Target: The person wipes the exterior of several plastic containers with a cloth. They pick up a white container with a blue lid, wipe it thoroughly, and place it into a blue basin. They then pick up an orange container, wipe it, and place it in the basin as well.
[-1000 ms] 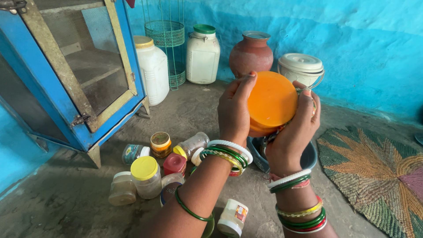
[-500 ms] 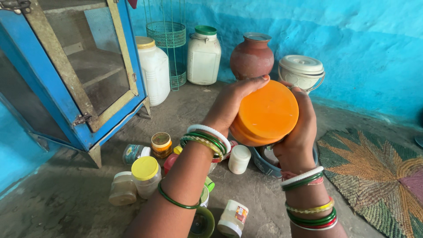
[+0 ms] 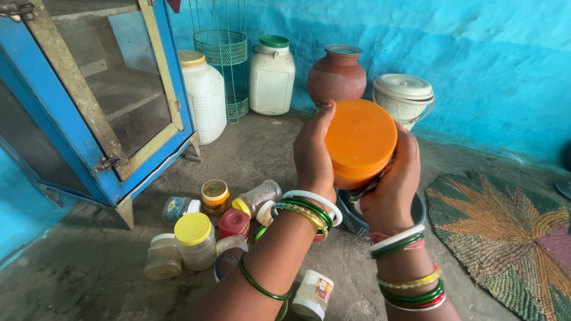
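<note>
An orange-lidded jar (image 3: pixel 360 142) is held up in front of me by both hands, its round lid facing the camera. My left hand (image 3: pixel 314 156) grips the lid's left side, thumb along the rim. My right hand (image 3: pixel 391 184) wraps the jar's body from the right and below. Both wrists wear several bangles. Below the jar a dark blue bowl (image 3: pixel 416 211) sits on the floor, mostly hidden by my hands.
Several small jars lie on the floor, among them a yellow-lidded jar (image 3: pixel 194 238) and a red-lidded one (image 3: pixel 234 222). A blue mesh-door cabinet (image 3: pixel 89 101) stands open at left. White canisters (image 3: pixel 271 74), a clay pot (image 3: pixel 337 74) and a white bucket (image 3: pixel 404 95) line the blue wall. A woven mat (image 3: pixel 505 232) lies right.
My left hand has swung back from over the lid's top to its left side. The jar has tilted and risen slightly, as if the lid is being turned.
</note>
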